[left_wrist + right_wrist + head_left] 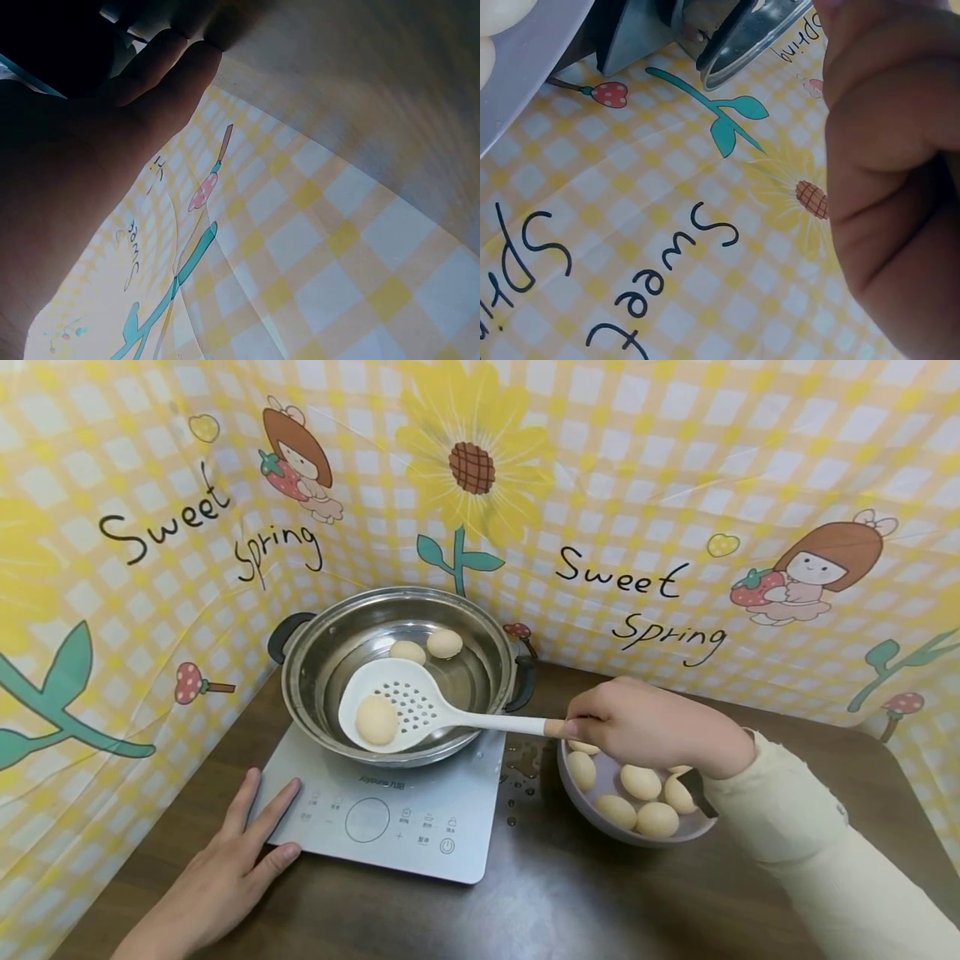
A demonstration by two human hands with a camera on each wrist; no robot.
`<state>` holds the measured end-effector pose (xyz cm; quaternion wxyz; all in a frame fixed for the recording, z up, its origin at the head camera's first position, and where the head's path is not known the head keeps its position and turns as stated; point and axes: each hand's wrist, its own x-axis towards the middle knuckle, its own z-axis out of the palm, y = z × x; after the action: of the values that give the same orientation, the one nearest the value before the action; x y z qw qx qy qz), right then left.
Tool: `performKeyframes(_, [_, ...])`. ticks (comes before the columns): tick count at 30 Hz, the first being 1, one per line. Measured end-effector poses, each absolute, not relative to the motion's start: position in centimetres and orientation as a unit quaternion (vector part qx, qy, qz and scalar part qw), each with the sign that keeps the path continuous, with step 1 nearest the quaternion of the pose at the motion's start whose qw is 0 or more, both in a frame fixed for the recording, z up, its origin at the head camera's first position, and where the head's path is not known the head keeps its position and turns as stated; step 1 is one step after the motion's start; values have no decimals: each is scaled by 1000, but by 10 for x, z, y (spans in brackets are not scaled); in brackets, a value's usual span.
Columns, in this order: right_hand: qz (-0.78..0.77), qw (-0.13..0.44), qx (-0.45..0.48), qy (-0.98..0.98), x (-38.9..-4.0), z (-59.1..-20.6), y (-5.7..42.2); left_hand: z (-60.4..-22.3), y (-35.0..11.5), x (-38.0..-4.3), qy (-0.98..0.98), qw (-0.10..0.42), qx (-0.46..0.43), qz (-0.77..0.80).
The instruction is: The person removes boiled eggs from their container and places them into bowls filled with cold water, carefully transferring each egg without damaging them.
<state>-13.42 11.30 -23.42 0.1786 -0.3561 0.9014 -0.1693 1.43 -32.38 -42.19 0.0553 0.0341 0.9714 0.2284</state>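
My right hand (637,722) grips the handle of a white slotted skimmer (487,720) with a wood-coloured section. One egg (377,720) lies in the skimmer's head, above the steel pot (303,689). Behind it, two more eggs (445,643) sit in the water in the pot. The pot stands on a white induction cooker (465,810). My left hand (232,868) rests at the cooker's left edge with fingers spread. Below my right forearm is a purple bowl (622,835) with several eggs, partly hidden by the arm.
Water drops (521,789) lie on the dark table (570,902) between cooker and bowl. A yellow checked cloth (630,468) stands as a wall behind and at the left. The pot's black handles (521,683) stick out at both sides.
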Motion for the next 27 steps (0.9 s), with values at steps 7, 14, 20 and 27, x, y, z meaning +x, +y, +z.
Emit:
performKeyframes(7, [-193,199,-345,896,-134,-231,118,-421,-323,15,971,54,32,229])
performKeyframes(14, [-217,224,-319,895,-134,-227,132,-420,-323,15,970,60,31,232])
performKeyframes(20, [-217,225,-309,898,-132,-222,154,-420,-323,13,970,61,35,233])
performKeyframes(27, [-228,236,-304,894,-127,-222,180,-421,-324,14,969,62,36,235])
